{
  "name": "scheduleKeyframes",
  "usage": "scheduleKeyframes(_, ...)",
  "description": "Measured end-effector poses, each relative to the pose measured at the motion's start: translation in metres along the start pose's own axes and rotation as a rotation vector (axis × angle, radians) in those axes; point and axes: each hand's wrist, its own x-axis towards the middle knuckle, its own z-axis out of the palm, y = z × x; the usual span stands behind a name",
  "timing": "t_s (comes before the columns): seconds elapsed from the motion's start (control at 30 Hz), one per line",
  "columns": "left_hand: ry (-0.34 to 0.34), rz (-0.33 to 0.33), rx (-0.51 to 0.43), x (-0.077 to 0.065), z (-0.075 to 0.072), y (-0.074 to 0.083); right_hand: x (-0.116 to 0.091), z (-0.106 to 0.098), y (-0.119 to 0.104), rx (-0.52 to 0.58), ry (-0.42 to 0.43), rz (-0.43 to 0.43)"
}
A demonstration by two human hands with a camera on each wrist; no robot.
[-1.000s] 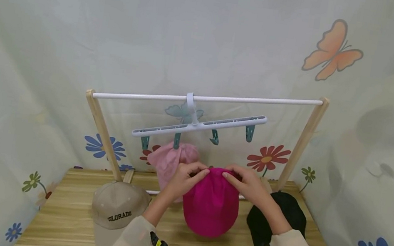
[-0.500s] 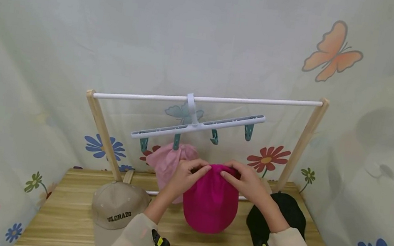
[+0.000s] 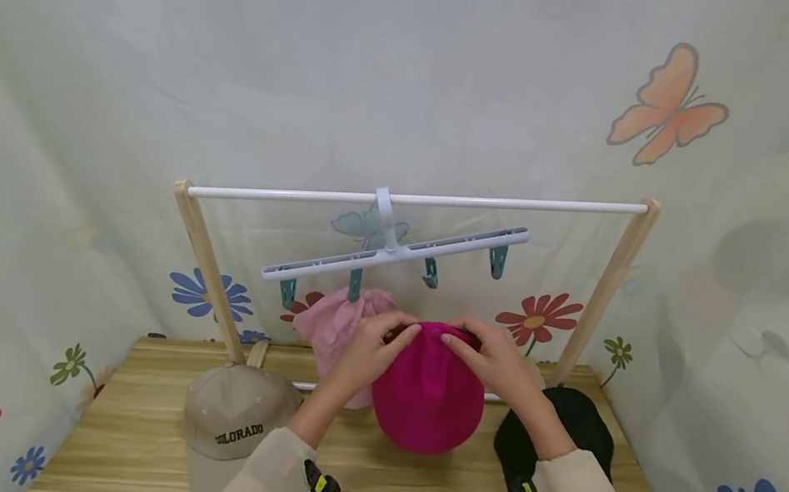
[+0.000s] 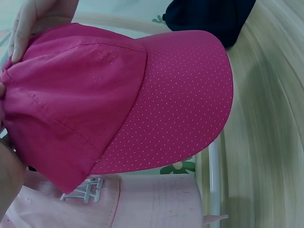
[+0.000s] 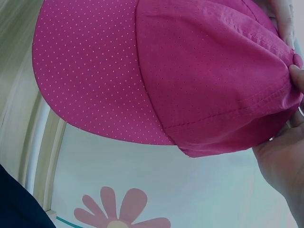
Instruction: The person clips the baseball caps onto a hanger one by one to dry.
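A magenta cap [image 3: 427, 402] hangs brim down between both hands, raised over the table. My left hand [image 3: 370, 349] pinches the crown's top on the left; my right hand [image 3: 499, 362] pinches it on the right, and the fabric bunches between them. Tiny pale dots cover the cap's brim [image 4: 175, 104] in the left wrist view. Just above and behind is a white hanger [image 3: 396, 255] with several green clips. One green clip [image 3: 354, 284] holds a pink cap [image 3: 334, 326], partly hidden behind my left hand. A nearby green clip [image 3: 430, 272] hangs with nothing in it.
The hanger hooks over the white rod [image 3: 521, 206] of a wooden-legged rack. On the wooden table [image 3: 136, 411] lie a beige cap [image 3: 238, 409] at left and a black cap [image 3: 577, 427] at right, partly under the right forearm. A flower-and-butterfly curtain [image 3: 315, 58] surrounds the table.
Both hands have lifted the magenta cap slightly, and its brim now tips up closer to the rack. The hanger has swung a little; the other caps stay in place.
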Motion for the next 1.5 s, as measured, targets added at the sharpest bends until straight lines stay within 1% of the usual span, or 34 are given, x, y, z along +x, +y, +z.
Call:
scheduleKeyframes(0.1, -0.007, -0.010, 0.022, 0.001, 0.001, 0.002, 0.001, -0.001, 0.000, -0.009, 0.002, -0.004)
scheduleKeyframes(0.23, -0.018, -0.021, 0.024, 0.003, 0.001, 0.006, 0.001, -0.001, 0.001, -0.012, 0.001, 0.007)
scheduleKeyframes(0.53, -0.031, -0.016, 0.052, 0.005, 0.001, 0.011, -0.001, -0.003, 0.004, -0.019, -0.001, 0.029)
scheduleKeyframes(0.63, -0.028, -0.043, 0.043, 0.005, 0.001, 0.011, 0.000, -0.003, 0.005, -0.025, 0.001, 0.019)
scheduleKeyframes(0.77, -0.008, -0.112, 0.005, 0.010, 0.000, 0.013, 0.001, -0.005, 0.004, -0.044, 0.013, 0.011)
scheduleKeyframes(0.83, 0.007, -0.162, -0.006, 0.014, 0.000, 0.013, 0.001, -0.006, 0.004, -0.054, 0.016, 0.013)
scheduleKeyframes(0.9, 0.021, -0.239, -0.023, 0.017, 0.000, 0.014, 0.001, -0.006, 0.003, -0.059, 0.015, 0.019)
scheduleKeyframes(0.93, 0.025, -0.283, -0.045, 0.019, 0.000, 0.015, 0.001, -0.006, 0.003, -0.061, 0.015, 0.025)
scheduleKeyframes(1.07, 0.031, -0.461, -0.174, 0.030, -0.001, 0.016, 0.002, -0.007, 0.002, -0.061, 0.015, 0.051)
scheduleKeyframes(1.13, 0.030, -0.515, -0.236, 0.035, -0.002, 0.016, 0.002, -0.007, 0.001, -0.060, 0.015, 0.062)
scheduleKeyframes(1.2, 0.027, -0.542, -0.274, 0.039, -0.002, 0.016, 0.003, -0.007, 0.001, -0.056, 0.011, 0.066)
scheduleKeyframes(1.3, 0.029, -0.566, -0.323, 0.044, -0.002, 0.018, 0.003, -0.007, 0.001, -0.050, 0.005, 0.065)
scheduleKeyframes(1.43, 0.057, -0.585, -0.420, 0.050, -0.001, 0.019, 0.003, -0.006, 0.000, -0.044, 0.005, 0.065)
scheduleKeyframes(1.5, 0.076, -0.584, -0.460, 0.052, 0.000, 0.018, 0.004, -0.006, 0.000, -0.042, 0.005, 0.067)
